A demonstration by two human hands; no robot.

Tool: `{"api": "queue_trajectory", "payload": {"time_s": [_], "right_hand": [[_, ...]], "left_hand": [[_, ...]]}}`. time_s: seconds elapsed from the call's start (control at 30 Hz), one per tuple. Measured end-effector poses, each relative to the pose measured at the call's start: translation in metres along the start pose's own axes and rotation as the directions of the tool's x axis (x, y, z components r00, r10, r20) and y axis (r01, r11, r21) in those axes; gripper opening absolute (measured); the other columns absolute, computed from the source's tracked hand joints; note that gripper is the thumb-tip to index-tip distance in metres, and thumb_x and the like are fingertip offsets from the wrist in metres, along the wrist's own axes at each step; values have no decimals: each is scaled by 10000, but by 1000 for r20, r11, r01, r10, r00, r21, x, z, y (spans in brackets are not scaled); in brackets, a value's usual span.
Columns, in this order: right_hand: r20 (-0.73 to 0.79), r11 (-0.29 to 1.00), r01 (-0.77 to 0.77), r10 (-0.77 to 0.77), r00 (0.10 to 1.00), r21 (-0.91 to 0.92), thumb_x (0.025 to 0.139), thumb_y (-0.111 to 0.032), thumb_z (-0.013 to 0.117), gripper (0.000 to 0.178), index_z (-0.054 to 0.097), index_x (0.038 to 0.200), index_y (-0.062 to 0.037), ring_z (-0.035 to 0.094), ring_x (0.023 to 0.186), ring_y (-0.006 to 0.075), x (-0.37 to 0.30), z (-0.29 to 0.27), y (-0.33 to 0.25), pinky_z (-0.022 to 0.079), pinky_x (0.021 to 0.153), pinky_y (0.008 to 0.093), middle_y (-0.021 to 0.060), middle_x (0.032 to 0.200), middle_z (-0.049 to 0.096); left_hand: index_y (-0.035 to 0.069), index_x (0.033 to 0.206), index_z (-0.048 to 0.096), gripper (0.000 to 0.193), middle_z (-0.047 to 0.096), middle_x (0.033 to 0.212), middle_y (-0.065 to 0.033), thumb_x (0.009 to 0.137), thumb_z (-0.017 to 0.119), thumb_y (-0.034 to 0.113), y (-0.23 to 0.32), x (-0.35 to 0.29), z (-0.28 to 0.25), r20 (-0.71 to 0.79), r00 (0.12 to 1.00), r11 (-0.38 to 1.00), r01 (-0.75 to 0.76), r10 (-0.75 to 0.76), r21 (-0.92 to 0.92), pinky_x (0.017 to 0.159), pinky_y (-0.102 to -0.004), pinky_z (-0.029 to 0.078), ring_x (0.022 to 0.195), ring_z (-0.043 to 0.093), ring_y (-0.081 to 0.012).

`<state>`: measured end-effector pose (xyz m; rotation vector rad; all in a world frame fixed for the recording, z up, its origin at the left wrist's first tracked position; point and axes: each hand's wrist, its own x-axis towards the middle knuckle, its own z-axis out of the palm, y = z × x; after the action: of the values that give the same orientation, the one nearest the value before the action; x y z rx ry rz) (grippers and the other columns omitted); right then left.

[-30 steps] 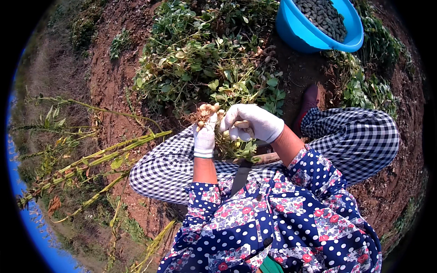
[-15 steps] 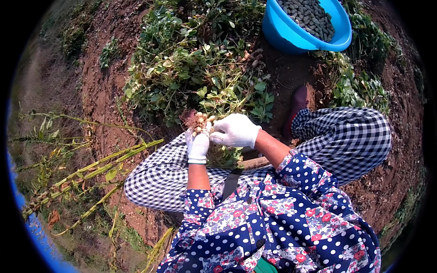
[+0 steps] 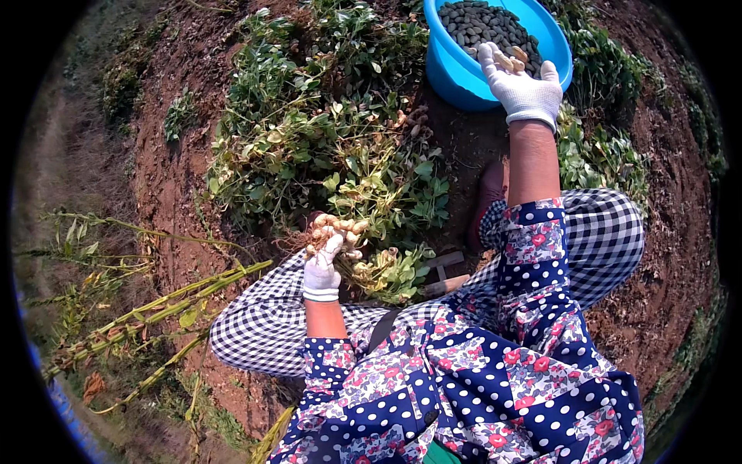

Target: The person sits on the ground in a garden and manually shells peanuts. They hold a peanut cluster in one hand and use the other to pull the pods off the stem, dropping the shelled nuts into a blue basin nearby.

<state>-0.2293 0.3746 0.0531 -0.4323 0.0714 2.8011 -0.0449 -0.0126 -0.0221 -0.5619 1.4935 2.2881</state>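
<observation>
My left hand [image 3: 321,272], in a white glove, is closed around the root end of a peanut plant [image 3: 352,229], whose pale pods and thin reddish roots stick out past the fingers. Its leafy top [image 3: 393,278] hangs down beside my lap. At the upper right, my gloved right hand [image 3: 529,91] reaches over the near rim of a blue tub [image 3: 457,83], fingers spread. A few light peanuts [image 3: 508,60] show between its fingertips; whether they still touch the glove I cannot tell. Darker peanuts [image 3: 483,29] lie inside the tub.
A heap of pulled peanut plants [image 3: 301,139] covers the soil ahead of me, with some pods [image 3: 416,120] at its right edge. A wooden-handled tool [image 3: 447,284] lies by my lap. Long yellowish stalks [image 3: 154,313] lean in from the left. More leafy plants [image 3: 607,155] grow right of the tub.
My right hand has left the pods beside my left hand and moved up and right to the tub, its fingers spreading. The left hand keeps the plant, and its leafy top now shows more.
</observation>
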Motion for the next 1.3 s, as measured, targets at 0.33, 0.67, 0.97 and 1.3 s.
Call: {"api": "queue_trajectory", "payload": {"time_s": [0.33, 0.67, 0.97, 1.3], "right_hand": [[-123, 726, -507, 514, 849, -465, 950, -278, 494, 347, 489, 1174, -13, 620, 827, 191, -100, -58, 85, 524, 689, 296, 132, 1056, 600], [-158, -2, -240, 759, 632, -971, 875, -263, 633, 281, 621, 986, -5, 607, 808, 91, -201, -57, 118, 490, 725, 249, 38, 847, 652], [-332, -155, -402, 845, 420, -902, 873, -352, 607, 359, 596, 1079, -58, 561, 683, 86, -189, -47, 109, 476, 638, 247, 10, 811, 624], [-159, 456, -821, 833, 529, -344, 951, -260, 482, 233, 560, 923, -42, 436, 542, 69, -194, -91, 127, 388, 504, 241, -37, 621, 441]], "left_hand": [[69, 997, 487, 367, 452, 597, 10, 774, 679, 287, 22, -45, 39, 276, 945, 949, -86, 174, -304, 501, -296, 392, 481, 436, -141], [-8, 1179, 499, 468, 632, 880, -99, 787, 668, 185, 4, -63, 35, 357, 931, 981, 130, -71, -145, 642, -265, 513, 724, 620, -165], [10, 1162, 536, 438, 647, 887, -75, 774, 685, 147, 7, -64, 41, 404, 899, 982, 189, -170, -5, 695, -310, 515, 784, 633, -186], [51, 935, 508, 239, 538, 841, -85, 901, 511, 287, 1, -44, 55, 465, 841, 747, 116, 276, -654, 602, -381, 498, 749, 547, -231]]}}
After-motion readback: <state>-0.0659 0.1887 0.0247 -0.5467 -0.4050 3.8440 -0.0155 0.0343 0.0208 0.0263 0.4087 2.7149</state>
